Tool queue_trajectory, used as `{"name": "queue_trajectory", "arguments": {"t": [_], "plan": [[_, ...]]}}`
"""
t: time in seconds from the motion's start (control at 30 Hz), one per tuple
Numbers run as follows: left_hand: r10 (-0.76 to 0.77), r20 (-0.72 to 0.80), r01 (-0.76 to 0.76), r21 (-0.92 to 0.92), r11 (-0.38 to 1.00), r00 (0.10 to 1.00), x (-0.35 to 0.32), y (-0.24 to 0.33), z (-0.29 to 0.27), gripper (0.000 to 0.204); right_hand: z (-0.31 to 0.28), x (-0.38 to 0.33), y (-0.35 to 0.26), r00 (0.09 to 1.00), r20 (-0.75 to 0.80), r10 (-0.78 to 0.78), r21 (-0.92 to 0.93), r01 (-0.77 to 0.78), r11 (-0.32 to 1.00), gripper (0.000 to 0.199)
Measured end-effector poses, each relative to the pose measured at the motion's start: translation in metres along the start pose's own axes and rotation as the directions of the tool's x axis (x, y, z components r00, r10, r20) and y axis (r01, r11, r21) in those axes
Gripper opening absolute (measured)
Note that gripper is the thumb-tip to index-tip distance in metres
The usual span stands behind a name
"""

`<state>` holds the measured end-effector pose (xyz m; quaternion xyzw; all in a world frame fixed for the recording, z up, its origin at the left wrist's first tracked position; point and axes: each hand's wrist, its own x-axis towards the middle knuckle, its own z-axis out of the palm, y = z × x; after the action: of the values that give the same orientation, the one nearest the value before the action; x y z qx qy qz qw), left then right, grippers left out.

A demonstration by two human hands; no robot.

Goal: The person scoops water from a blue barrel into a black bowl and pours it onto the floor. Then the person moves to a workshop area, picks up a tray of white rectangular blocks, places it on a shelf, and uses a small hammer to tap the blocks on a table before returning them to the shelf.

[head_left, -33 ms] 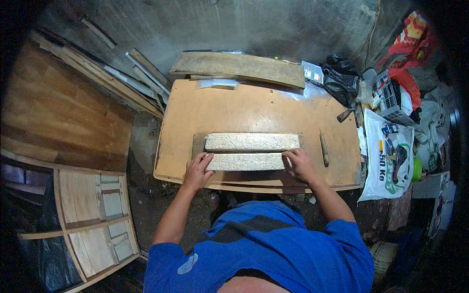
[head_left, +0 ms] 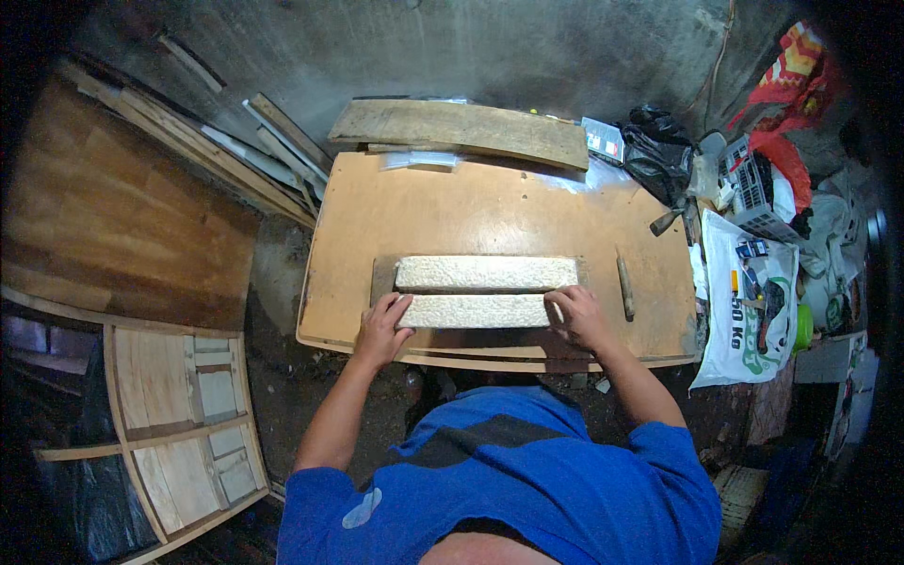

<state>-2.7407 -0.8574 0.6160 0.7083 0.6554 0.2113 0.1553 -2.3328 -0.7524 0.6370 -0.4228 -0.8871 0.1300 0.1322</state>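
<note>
On workbench (head_left: 471, 212), both hands (head_left: 381, 330) (head_left: 582, 315) grip pale block (head_left: 473, 312).

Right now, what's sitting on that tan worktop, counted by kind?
Pale rough-textured long blocks: 2, the near block gripped at its ends by the left hand and right hand, and the far block just behind it
Slim wooden-handled tool, right of the blocks: 1
Weathered plank at the worktop's far edge: 1
Total: 4
</note>
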Motion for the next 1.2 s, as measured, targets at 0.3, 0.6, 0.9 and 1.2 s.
{"name": "queue_trajectory", "arguments": {"t": [0.3,0.6,0.9,1.2], "plan": [[-0.058,-0.040,0.058,-0.006,0.998,0.997,0.008,0.002,0.002,0.073,-0.006,0.000,0.012,0.994,-0.081,0.068,0.094,-0.060,0.994,0.042],[-0.195,-0.172,0.175,-0.125,0.977,0.966,-0.017,0.004,0.011,0.077,0.009,-0.046,0.127,0.652,-0.344,0.676,-0.051,-0.731,0.680,0.043],[-0.048,-0.187,0.075,0.139,0.987,0.981,-0.014,0.040,0.026,0.081,-0.005,-0.050,0.115,0.572,-0.323,0.754,0.130,-0.762,0.634,0.032],[-0.104,-0.185,0.131,0.138,0.982,0.977,-0.009,0.040,0.032,0.079,-0.124,-0.055,0.009,0.736,-0.427,0.525,0.380,-0.380,0.843,0.017]]}}
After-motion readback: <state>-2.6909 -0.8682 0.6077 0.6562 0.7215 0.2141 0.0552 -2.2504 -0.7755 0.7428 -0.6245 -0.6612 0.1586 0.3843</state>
